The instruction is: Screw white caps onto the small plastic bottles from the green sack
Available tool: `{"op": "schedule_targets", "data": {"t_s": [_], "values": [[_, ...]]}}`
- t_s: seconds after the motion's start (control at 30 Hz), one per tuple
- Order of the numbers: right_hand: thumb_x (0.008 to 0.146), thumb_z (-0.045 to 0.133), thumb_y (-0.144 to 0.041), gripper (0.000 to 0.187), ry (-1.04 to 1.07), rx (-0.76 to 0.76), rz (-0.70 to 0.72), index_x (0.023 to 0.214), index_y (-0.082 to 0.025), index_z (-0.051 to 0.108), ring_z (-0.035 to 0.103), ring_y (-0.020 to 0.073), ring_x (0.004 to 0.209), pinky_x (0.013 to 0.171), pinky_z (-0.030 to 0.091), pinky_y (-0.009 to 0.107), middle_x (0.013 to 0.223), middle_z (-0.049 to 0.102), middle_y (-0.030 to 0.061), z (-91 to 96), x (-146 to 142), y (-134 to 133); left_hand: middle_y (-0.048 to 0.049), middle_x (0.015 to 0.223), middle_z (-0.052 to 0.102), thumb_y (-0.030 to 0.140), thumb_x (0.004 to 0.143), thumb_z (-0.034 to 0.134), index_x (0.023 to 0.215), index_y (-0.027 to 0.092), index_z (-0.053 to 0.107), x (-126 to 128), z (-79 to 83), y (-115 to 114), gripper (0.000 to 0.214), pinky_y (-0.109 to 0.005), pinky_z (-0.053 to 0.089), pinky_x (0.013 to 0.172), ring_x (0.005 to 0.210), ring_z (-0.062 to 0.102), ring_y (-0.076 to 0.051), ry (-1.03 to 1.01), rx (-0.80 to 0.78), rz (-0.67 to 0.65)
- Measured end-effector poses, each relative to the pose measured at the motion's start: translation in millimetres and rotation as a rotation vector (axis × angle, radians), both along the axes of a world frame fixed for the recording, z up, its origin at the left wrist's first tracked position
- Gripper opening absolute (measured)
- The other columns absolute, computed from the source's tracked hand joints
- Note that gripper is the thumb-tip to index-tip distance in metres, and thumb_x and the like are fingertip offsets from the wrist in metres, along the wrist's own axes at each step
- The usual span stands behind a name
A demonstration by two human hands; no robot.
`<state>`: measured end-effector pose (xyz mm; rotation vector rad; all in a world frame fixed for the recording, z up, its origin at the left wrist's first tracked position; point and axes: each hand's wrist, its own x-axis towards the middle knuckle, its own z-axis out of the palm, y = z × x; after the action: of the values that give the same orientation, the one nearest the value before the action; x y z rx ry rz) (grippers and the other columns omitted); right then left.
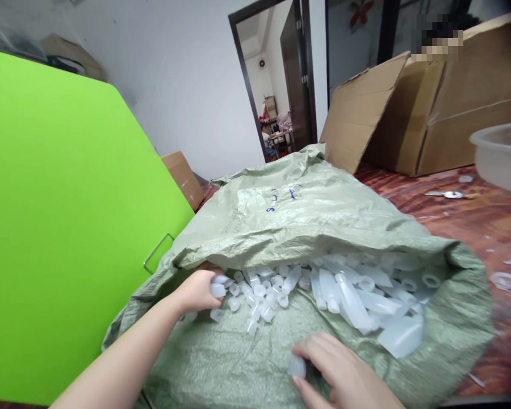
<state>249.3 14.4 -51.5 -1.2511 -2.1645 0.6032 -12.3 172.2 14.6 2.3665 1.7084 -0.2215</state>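
A large green woven sack (298, 221) lies open on the table, its mouth full of several small translucent plastic bottles (357, 301). My left hand (198, 291) reaches into the left side of the mouth, its fingers closed round a few small bottles (218, 288). My right hand (338, 369) rests on the sack's near edge, with a small translucent piece (297, 366) pressed under the thumb and fingers.
A bright green panel (59, 227) with a metal handle (157, 253) stands at the left. Open cardboard boxes (430, 108) sit behind the sack. A translucent plastic tub (502, 153) is at the right edge. Plastic scraps lie on the reddish wooden table (472, 221). A doorway (276, 79) opens behind.
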Motion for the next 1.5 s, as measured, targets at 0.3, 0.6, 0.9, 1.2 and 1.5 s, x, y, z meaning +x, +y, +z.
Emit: {"op": "schedule_targets", "data": {"t_s": [0.3, 0.6, 0.9, 1.2, 1.5], "values": [[0.076, 0.055, -0.014, 0.016, 0.01, -0.004, -0.011, 0.091, -0.017, 0.059, 0.06, 0.0186, 0.079, 0.069, 0.051, 0.029, 0.082, 0.063, 0.0049, 2.1, 0.8, -1.7, -0.0079, 0.107, 0.046, 0.021, 0.054, 0.062, 0.096, 0.026, 0.061, -3.1, 10.6, -22.4, 0.043, -0.031, 0.044, 0.088, 0.107, 0.049, -0.026, -0.061, 0.14, -0.073], [0.084, 0.048, -0.021, 0.014, 0.08, 0.005, -0.016, 0.097, -0.019, 0.054, 0.056, 0.0191, 0.081, 0.07, 0.048, 0.033, 0.084, 0.06, 0.0044, -6.1, 1.6, -7.7, -0.0043, 0.143, 0.019, 0.011, 0.054, 0.062, 0.096, 0.025, 0.059, 9.8, 29.1, -111.9, 0.045, -0.035, 0.034, 0.101, 0.125, 0.036, -0.028, -0.153, -0.079, -0.283], [0.088, 0.045, -0.025, 0.014, 0.088, 0.014, -0.026, 0.099, -0.019, 0.052, 0.053, 0.02, 0.081, 0.072, 0.045, 0.037, 0.083, 0.058, 0.0041, -10.2, 1.2, -9.1, -0.0041, 0.147, 0.023, 0.015, 0.056, 0.063, 0.098, 0.024, 0.06, 3.6, 5.7, -103.0, 0.043, -0.031, 0.033, 0.103, 0.13, 0.032, -0.026, -0.193, -0.214, -0.204], [0.088, 0.046, -0.026, 0.014, 0.116, -0.009, -0.056, 0.099, -0.021, 0.052, 0.055, 0.0191, 0.083, 0.072, 0.046, 0.035, 0.087, 0.059, 0.004, -10.8, 3.1, -9.9, -0.0052, 0.151, 0.008, 0.034, 0.054, 0.075, 0.098, 0.023, 0.059, -7.0, 3.3, -99.5, 0.048, -0.033, 0.033, 0.102, 0.133, 0.026, -0.029, -0.223, -0.242, -0.174], [0.088, 0.046, -0.026, 0.015, 0.071, 0.05, -0.05, 0.1, -0.02, 0.052, 0.055, 0.0197, 0.082, 0.071, 0.046, 0.034, 0.085, 0.059, 0.0046, -12.1, 2.6, -10.2, -0.0073, 0.144, 0.025, 0.036, 0.06, 0.071, 0.094, 0.023, 0.06, -14.3, -7.5, -112.1, 0.038, -0.038, 0.034, 0.102, 0.125, 0.037, -0.03, -0.228, -0.039, -0.212]]}}
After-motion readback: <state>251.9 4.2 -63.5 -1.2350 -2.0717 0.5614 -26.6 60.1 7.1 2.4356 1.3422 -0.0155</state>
